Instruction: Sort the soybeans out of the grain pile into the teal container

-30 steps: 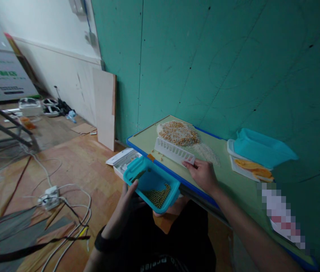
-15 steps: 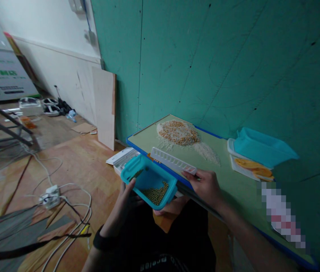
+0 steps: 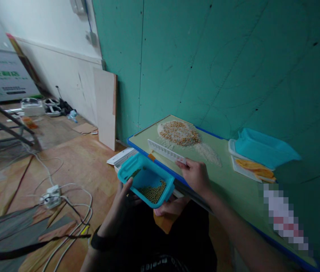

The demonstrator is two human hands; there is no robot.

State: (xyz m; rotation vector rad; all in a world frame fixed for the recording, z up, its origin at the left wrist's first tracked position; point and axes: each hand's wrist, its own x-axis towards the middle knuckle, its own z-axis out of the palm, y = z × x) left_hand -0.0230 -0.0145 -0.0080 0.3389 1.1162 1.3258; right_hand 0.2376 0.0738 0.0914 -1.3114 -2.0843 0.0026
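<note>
My left hand [image 3: 126, 196] grips the near rim of a teal plastic tub [image 3: 145, 179] and holds it just below the table's blue front edge [image 3: 160, 163]. A layer of yellow-green beans [image 3: 153, 192] lies in the tub. My right hand [image 3: 195, 174] is closed on one end of a white slotted plastic strip [image 3: 164, 151], which lies along the table edge above the tub. Farther back on the green tabletop [image 3: 233, 185] sits a pile of tan beans [image 3: 179, 132] mixed with white rice [image 3: 208, 152].
A teal lid [image 3: 262, 146] rests on a white tray holding orange pieces [image 3: 252, 165] at the table's right. A teal wall stands right behind. On the wooden floor to the left lie cables, a power strip [image 3: 51, 196] and a white box [image 3: 122, 156].
My right hand drew the white strip from beside the bean pile toward the table's front edge, then slid it left along that edge. The tub in my left hand shifted slightly left.
</note>
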